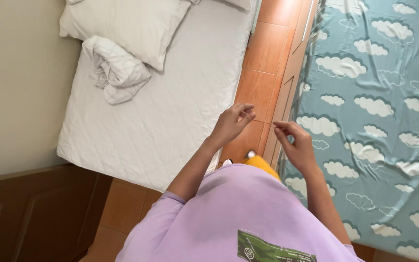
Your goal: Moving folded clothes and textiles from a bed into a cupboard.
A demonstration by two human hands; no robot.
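My left hand (232, 122) hovers over the edge of a white quilted mattress (170, 106), fingers loosely curled, holding nothing. My right hand (295, 143) is raised beside it, above the wooden edge of a second bed, fingers bent with the thumb near the fingertips and nothing visible in them. That bed is covered by a blue sheet with white clouds (379, 111). Neither hand touches either bed. I wear a lilac shirt (233, 213).
A white pillow (127, 24) and a crumpled white cloth (115, 68) lie at the head of the mattress. An orange tiled floor strip (260, 73) runs between the beds. A beige wall (15, 82) and dark wooden panel (35, 208) are at the left.
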